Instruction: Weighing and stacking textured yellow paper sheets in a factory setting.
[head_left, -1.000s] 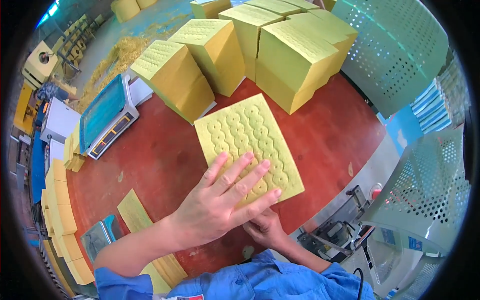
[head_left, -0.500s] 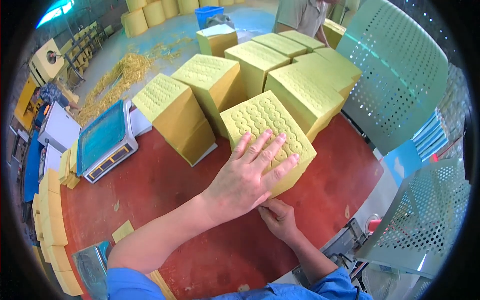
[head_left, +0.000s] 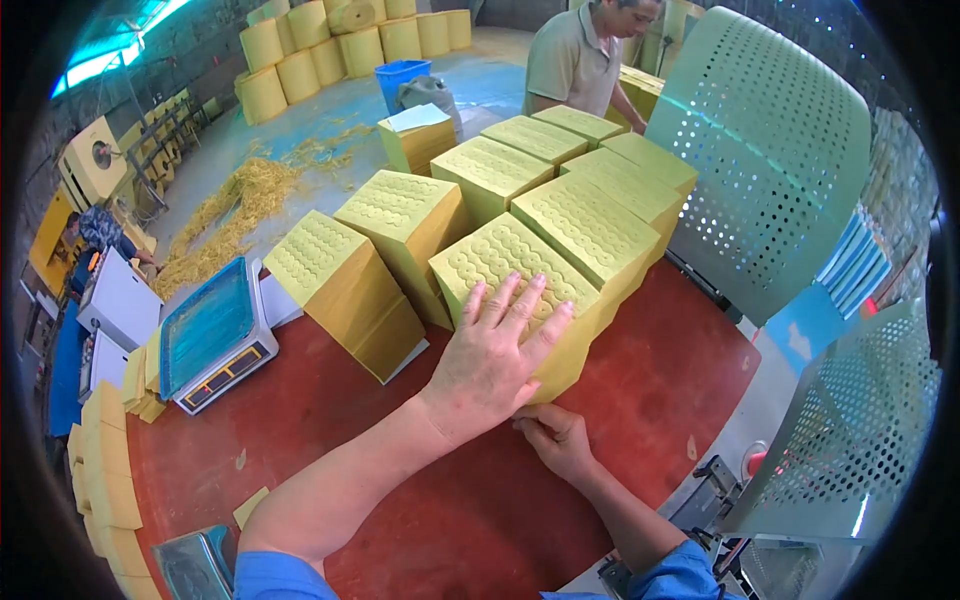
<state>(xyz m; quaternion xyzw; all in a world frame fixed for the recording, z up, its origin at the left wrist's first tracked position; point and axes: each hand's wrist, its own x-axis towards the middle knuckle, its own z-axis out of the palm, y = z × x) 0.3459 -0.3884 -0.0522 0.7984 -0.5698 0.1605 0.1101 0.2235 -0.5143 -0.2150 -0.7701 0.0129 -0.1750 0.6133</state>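
A tall stack of yellow paper sheets, its top punched with rows of scalloped ring marks, stands on the red tabletop. My left hand lies on its near top edge with the fingers stretched apart. Low at the stack's near bottom corner is my right hand, its fingers curled closed against the base. Whatever is between those fingertips is hidden. Directly behind, another punched paper stack stands close to this one. Two more stacks, one farther paper stack and one nearer paper stack, are to the left.
A scale with a blue tray sits on the left of the table. Perforated grey-green panels curve along the right side. A person works behind the stacks. Loose straw-coloured strips and yellow rolls are on the floor beyond.
The paper stack under my left hand has moved away from me, up against the stack behind it. My view has tilted up, showing more of the person and the rolls.
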